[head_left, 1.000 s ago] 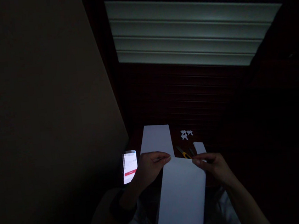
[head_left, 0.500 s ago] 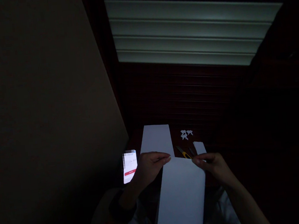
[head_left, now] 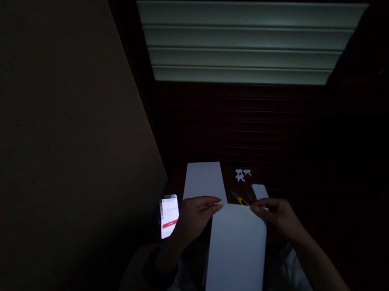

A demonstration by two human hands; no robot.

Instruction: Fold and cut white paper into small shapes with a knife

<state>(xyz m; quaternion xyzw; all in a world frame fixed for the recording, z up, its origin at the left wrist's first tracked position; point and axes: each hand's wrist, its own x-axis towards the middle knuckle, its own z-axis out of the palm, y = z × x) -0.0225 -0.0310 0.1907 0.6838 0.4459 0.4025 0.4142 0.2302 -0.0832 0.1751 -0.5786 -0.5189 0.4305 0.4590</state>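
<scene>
A long white sheet of paper point(head_left: 237, 252) hangs toward me from the table, its upper edge stretched between my two hands. My left hand point(head_left: 197, 217) pinches the top left corner between thumb and fingers. At the top right corner, my right hand point(head_left: 280, 215) pinches the same sheet, which curves along its right side. Another white sheet point(head_left: 203, 179) lies flat on the table just beyond my left hand. A yellow-handled cutting tool point(head_left: 240, 199), partly hidden behind the held sheet, lies between the hands; its exact kind is hard to make out.
Several small cut paper pieces point(head_left: 243, 174) lie at the back of the dark table. A smaller white paper stack point(head_left: 260, 191) is beyond my right hand. A lit phone point(head_left: 169, 216) stands at the left, near the wall point(head_left: 74, 130). Behind is a slatted panel point(head_left: 239, 43).
Almost nothing differs. Both hands keep their pinch on the sheet, with only a very slight shift; the digits on the phone screen have changed.
</scene>
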